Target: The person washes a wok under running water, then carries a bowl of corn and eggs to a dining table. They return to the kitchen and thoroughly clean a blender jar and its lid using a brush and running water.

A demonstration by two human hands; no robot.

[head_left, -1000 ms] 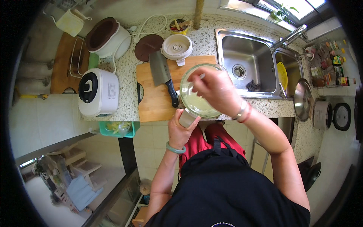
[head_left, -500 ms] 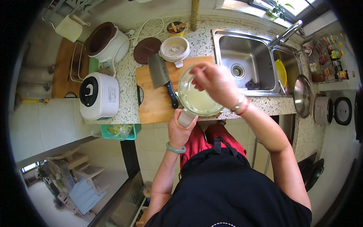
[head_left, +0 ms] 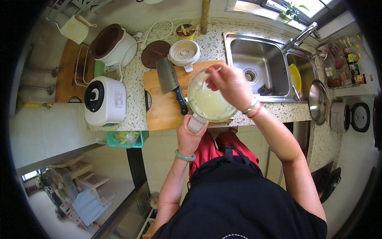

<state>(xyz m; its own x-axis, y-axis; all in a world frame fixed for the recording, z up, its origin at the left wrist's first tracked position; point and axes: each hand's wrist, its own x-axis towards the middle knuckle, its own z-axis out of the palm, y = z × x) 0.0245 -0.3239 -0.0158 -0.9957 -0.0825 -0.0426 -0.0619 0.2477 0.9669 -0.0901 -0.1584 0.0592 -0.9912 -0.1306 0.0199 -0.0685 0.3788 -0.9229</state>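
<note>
My left hand (head_left: 190, 135) is closed around the pale grey handle (head_left: 196, 124) of a round glass jug (head_left: 192, 88). Cloudy, pale yellow-green liquid (head_left: 209, 104) with some froth fills part of it. Over the jug's far right rim is my right hand (head_left: 229, 81), its fingers pinched together. A small whitish tip shows at those fingers; the rest is hidden behind the hand, so its kind cannot be told. Just left of the jug, a cleaver (head_left: 169, 77) with a black handle lies on the wooden cutting board (head_left: 161, 113).
A white lid-like part (head_left: 184, 52) and a brown round lid (head_left: 155, 54) lie behind the board. Left stands a white rice cooker (head_left: 113, 101), with a white pot (head_left: 127, 47) behind. Right is a steel double sink (head_left: 258, 51). A turquoise bin (head_left: 144, 139) hangs below the counter edge.
My right hand has shifted slightly over the jug, its fingers a little to the right. My left hand keeps its hold on the handle.
</note>
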